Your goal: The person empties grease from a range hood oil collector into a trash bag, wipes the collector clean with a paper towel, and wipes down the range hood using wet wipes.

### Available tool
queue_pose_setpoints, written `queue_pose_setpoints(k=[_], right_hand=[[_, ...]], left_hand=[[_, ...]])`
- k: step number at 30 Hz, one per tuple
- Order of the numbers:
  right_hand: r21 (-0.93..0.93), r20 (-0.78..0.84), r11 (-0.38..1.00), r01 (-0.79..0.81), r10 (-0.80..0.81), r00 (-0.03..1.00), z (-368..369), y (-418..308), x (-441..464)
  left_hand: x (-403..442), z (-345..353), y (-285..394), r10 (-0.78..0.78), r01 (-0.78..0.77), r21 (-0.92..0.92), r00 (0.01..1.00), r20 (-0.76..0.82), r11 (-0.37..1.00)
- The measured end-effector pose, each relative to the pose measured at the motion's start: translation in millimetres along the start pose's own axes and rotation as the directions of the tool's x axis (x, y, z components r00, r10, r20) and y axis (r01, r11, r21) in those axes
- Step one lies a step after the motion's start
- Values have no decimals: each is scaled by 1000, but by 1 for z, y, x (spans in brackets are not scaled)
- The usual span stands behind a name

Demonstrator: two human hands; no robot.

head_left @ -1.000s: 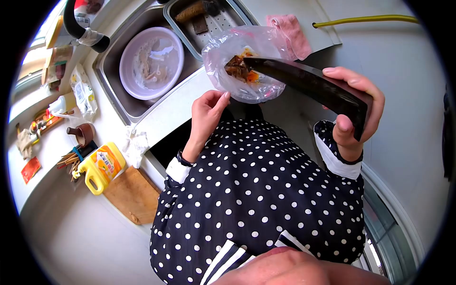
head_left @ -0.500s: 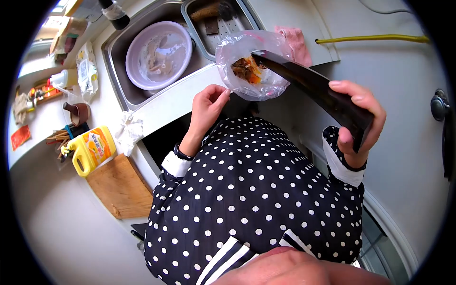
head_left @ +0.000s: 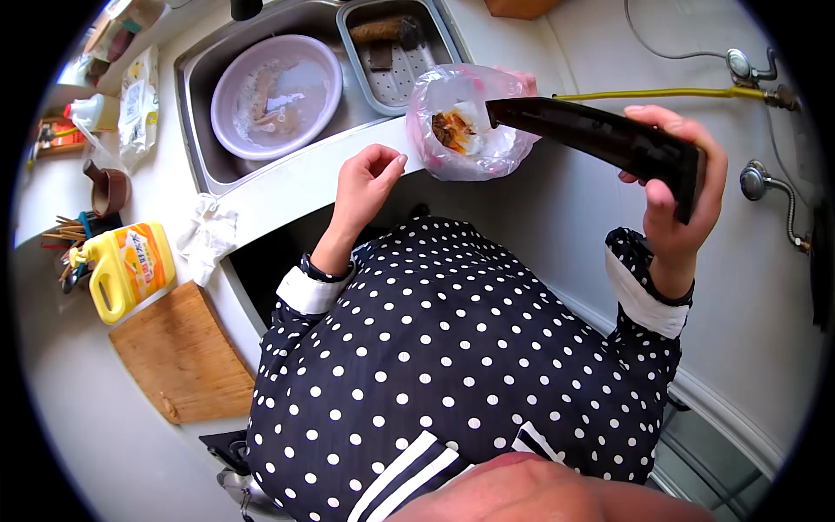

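My right hand (head_left: pixel 683 174) is closed around the wide end of a long, glossy black trough-like tray (head_left: pixel 591 135). The tray's narrow end hangs over the mouth of a clear plastic bag (head_left: pixel 470 163). Brown and orange food scraps (head_left: pixel 452 132) lie inside the bag beside white material. Left of the bag, apart from it, is my left hand (head_left: pixel 365 184), its fingers curled in with the thumb against them. Nothing shows between those fingers. The tray's inside is turned away from view.
In the steel sink (head_left: pixel 198 130) sits a lilac basin (head_left: pixel 228 130) of cloudy water, beside a grey drainer (head_left: pixel 370 91) holding a brush. A white cloth (head_left: pixel 207 237), yellow detergent jug (head_left: pixel 130 270) and wooden board (head_left: pixel 183 352) are at left. A yellow hose (head_left: pixel 644 94) runs along the right.
My right hand and the black tray have shifted right, and the tray lies more level. My left hand has drawn left, away from the bag's edge. The whole view has turned slightly.
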State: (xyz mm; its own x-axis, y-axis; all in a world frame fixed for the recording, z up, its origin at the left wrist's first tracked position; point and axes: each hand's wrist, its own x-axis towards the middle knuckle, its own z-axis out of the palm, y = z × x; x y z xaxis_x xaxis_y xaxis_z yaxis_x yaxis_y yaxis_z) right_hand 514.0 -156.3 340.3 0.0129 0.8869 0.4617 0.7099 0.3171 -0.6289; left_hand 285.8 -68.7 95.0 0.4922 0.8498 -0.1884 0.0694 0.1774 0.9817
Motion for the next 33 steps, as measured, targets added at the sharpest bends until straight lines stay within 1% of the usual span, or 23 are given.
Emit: queue_pose_setpoints(k=[3,6,9,12,16,19,22,23,25,33], right_hand=[[-115,45,993,30,-25,999,2,-4,13],[-215,87,977,13,6,996,6,-10,23],[-171,79,984,-44,58,995,12,-15,35],[-243,124,967,-75,108,986,15,-18,44],[-346,120,931,-113,163,979,34,-25,62],[-380,154,919,-105,174,973,48,-25,74],[-374,176,920,-115,192,965,61,-23,85],[-372,182,920,-122,201,962,66,-23,88],[-414,187,905,-104,196,963,74,-24,93],[-515,217,855,-60,198,956,85,-23,104]], left_hand=[[0,-6,-1,-4,4,-12,1000,2,1000],[2,-12,-8,-27,29,-55,999,33,998],[6,-17,-11,-11,13,-73,1000,30,997],[11,-20,-13,4,-4,-101,1000,4,995],[17,-23,-19,17,-17,-129,1000,2,991],[18,-26,-20,2,-2,-146,1000,4,989],[18,-30,-24,-9,13,-146,1000,26,989],[19,-31,-25,-7,8,-159,1000,11,987],[19,-32,-25,-2,-2,-180,1000,-21,984],[21,-42,-26,-3,-2,-179,1000,-29,984]])
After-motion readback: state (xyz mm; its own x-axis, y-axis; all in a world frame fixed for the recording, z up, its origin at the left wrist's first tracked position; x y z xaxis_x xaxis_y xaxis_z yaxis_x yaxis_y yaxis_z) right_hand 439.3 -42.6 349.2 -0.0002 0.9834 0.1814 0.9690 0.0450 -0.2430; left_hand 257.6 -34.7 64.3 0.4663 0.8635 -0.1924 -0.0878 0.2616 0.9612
